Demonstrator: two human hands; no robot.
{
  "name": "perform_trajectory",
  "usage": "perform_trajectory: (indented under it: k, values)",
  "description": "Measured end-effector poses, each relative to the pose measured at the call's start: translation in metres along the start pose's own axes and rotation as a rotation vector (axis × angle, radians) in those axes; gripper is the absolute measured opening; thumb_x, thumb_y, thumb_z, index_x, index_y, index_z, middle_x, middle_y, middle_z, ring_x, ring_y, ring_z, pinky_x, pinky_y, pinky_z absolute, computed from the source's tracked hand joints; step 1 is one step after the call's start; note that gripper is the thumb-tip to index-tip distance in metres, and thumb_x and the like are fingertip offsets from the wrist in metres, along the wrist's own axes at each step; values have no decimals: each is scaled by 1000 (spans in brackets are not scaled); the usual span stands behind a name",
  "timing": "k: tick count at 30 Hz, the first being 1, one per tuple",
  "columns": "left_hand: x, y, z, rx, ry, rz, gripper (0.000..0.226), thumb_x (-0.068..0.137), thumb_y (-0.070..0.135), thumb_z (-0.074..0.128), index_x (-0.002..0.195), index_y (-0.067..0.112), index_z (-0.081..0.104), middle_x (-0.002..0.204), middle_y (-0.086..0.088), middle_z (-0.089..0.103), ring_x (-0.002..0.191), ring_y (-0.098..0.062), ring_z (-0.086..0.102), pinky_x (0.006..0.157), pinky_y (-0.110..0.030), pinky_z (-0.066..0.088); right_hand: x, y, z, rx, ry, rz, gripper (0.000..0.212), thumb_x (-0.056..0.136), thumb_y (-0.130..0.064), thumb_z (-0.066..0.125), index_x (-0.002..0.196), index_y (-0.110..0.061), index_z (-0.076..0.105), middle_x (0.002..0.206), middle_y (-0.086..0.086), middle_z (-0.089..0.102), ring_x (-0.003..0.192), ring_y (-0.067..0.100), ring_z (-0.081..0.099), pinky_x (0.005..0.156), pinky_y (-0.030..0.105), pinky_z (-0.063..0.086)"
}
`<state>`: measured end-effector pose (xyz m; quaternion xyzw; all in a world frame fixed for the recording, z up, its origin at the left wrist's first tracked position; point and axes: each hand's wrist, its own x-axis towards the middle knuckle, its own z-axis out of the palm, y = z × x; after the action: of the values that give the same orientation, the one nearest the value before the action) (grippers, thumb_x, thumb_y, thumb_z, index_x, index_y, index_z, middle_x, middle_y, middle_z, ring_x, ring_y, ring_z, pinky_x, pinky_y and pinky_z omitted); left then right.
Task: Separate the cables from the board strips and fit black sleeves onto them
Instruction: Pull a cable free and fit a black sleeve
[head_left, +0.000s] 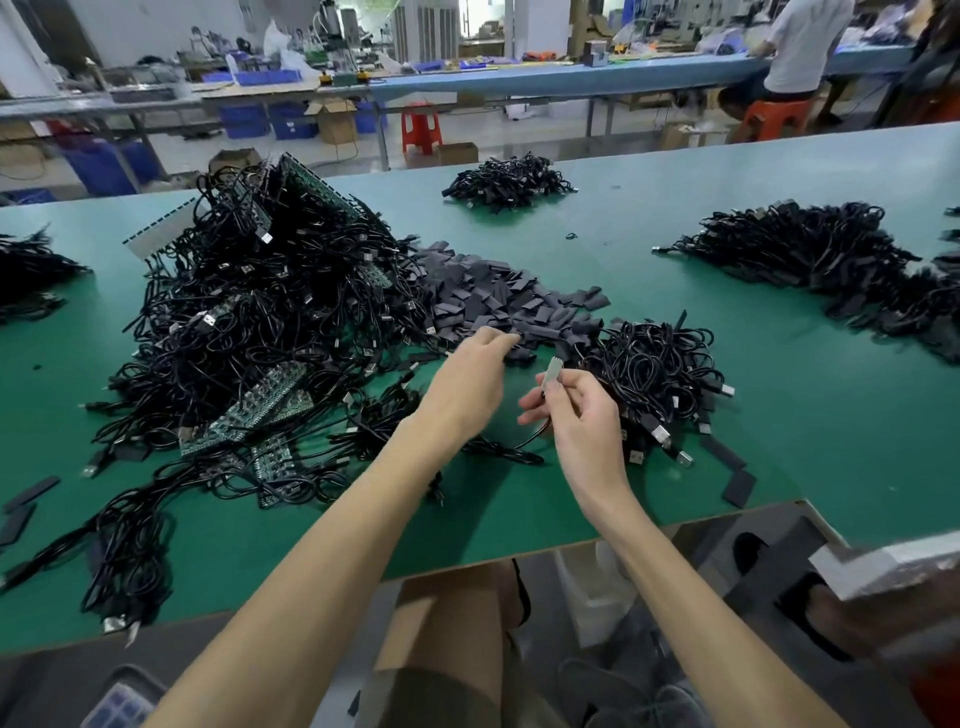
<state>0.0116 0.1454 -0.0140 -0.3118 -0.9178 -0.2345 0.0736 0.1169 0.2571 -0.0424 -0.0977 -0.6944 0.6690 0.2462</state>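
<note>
Your R hand (576, 415) pinched the cable (527, 440) just below its board end (550, 375), tip up, prob. so a sleeve could slide on. Your L hand (472, 379) was at the sleeve pile (498, 296), fingertips touching it; can't tell if it held one.

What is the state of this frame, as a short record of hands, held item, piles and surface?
left hand: fingertips at the edge of the sleeve pile; a pinch cannot be told
right hand: pinches a cable by its pale end piece, pointing up
unsorted heap: tangled cables with green board strips, left of the sleeves
surface: green table
</note>
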Motion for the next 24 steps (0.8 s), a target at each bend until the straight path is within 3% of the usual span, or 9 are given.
perform_trajectory:
  k: [2,5,7,10,13,17,20,22,24]
  values:
    - [18,4,10,38,-105,-1,55,100,-3,44,154,12,42,158,-6,41,141,-25,43,117,-40,36,1,0,0,-11,-10,-4,15,107,-12,50,102,-14,64,76,-1,69,67,11,66,67,23,52]
    - [34,1,24,183,-234,-33,53,103,10,44,155,18,41,162,-3,36,145,-25,39,115,-44,36,1,1,-1,-38,-9,-9,17,107,-14,50,105,-17,66,75,-4,63,66,6,59,67,25,51]
    - [34,-5,30,238,-171,-45,42,105,16,46,147,18,52,152,-5,49,137,-28,46,108,-43,41,0,2,-1,-58,-6,-10,18,107,-16,50,106,-18,67,74,-7,61,65,4,56,66,23,49]
    - [26,-11,34,150,10,-22,22,102,15,56,117,10,70,124,-10,63,116,-31,54,93,-44,47,0,2,-2,-69,-16,-6,18,107,-17,50,104,-19,68,71,-9,61,64,3,55,63,23,48]
    - [19,-12,29,165,58,11,16,101,17,59,107,8,70,121,-7,62,111,-27,52,88,-40,48,0,1,-1,-89,-23,-8,18,107,-16,51,105,-18,68,72,-8,62,64,4,56,64,25,49]
    - [13,-7,21,218,152,-15,19,102,24,59,107,11,72,124,-2,60,117,-25,50,96,-41,41,-1,1,-1,-104,-29,-24,17,107,-16,51,105,-17,68,73,-6,62,66,4,57,66,26,51]
    - [5,1,11,-228,287,-162,13,102,14,59,97,7,69,103,-4,69,94,-21,65,85,-40,52,-1,1,-1,-110,-34,-26,17,107,-17,51,105,-16,68,73,-7,62,66,5,57,67,28,51]
    - [-4,5,5,-674,189,-208,12,101,9,61,93,4,69,83,-9,73,72,-20,72,69,-36,58,-1,0,-2,-114,-39,-37,17,107,-17,52,103,-16,68,73,-6,63,66,6,58,68,30,51]
    - [-19,3,3,-924,44,-184,13,100,10,63,94,3,72,78,-16,73,65,-21,71,62,-35,60,-1,0,-2,-96,-55,-45,17,107,-16,53,102,-13,69,72,-5,66,66,8,62,68,32,54]
